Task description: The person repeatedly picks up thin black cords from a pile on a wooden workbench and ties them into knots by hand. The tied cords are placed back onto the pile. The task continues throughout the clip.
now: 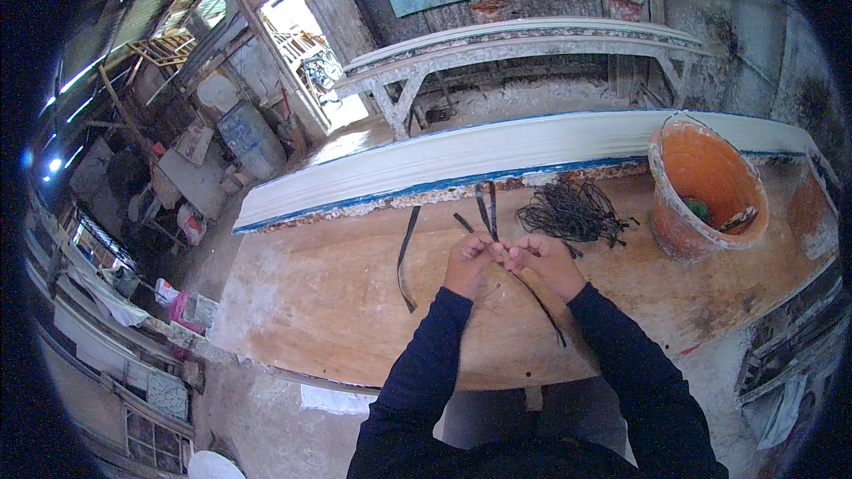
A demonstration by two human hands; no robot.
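I saw the left hand and right hand close together, fingertips pinched on a thin black strip over the middle of the counter. It looked light, soft and bendy, maybe a bit slippery. Pinching near its ends seemed best. A black tangle lay just past the right hand.
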